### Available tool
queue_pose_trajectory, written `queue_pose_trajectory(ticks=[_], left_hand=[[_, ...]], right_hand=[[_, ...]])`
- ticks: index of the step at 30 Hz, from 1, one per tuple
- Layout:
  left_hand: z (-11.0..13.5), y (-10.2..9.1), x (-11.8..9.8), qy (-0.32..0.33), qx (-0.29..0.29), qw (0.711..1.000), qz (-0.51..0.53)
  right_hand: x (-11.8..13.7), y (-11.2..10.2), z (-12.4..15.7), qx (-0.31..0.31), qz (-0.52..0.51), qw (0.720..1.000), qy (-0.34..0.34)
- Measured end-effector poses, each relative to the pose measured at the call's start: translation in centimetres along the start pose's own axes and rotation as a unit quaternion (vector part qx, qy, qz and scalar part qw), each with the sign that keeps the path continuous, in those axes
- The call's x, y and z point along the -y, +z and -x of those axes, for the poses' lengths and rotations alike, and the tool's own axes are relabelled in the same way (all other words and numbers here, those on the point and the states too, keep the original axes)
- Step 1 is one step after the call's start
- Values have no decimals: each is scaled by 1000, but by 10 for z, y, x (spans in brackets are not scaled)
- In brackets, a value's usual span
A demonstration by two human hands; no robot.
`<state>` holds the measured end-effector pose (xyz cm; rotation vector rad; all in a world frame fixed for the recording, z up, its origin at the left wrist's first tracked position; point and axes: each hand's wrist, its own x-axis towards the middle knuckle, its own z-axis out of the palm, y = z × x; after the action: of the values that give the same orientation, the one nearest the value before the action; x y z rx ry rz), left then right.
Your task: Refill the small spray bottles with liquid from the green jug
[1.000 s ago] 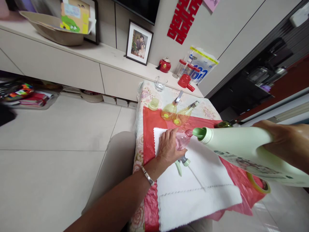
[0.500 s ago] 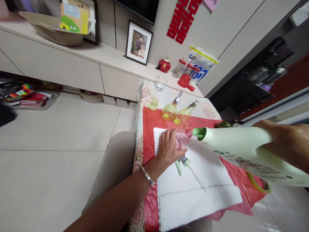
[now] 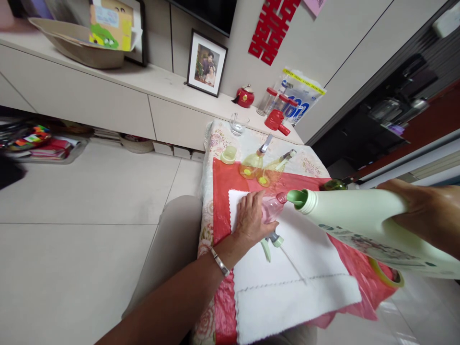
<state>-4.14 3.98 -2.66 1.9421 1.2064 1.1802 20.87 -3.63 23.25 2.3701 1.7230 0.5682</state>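
Note:
My left hand (image 3: 251,216) is wrapped round a small clear pink bottle (image 3: 272,207) standing on a white towel (image 3: 287,268). My right hand (image 3: 427,213) grips the handle of a large pale green jug (image 3: 362,225), tipped on its side. The jug's open spout (image 3: 295,195) sits right at the pink bottle's mouth. A green spray head with a long thin tube (image 3: 275,244) lies on the towel just below my left hand.
The towel lies on a red plastic sheet (image 3: 223,182) over a small floral-covered table (image 3: 219,136). Two yellow spray bottles (image 3: 260,167), a green cap (image 3: 229,154) and a glass (image 3: 237,125) stand farther back. A roll of tape (image 3: 386,275) sits at the right.

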Motion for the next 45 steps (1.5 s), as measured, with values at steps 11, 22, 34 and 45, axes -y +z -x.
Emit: queue_pose_trajectory(ticks=[11,22,34,45], left_hand=[[-1,-2,-2,-8,-3,1000,4],[-4,2,1,-29,-54,998,24],[-5,5,7,8,-72,997,22],[-6,5,9,12,-57,998,15]], right_hand=[[31,-8,12,72,52,994,62],[30,28,23,-2,-176,979,105],[36,91,26,-165,-447,828,296],[44,153,39,-201,-565,731,326]])
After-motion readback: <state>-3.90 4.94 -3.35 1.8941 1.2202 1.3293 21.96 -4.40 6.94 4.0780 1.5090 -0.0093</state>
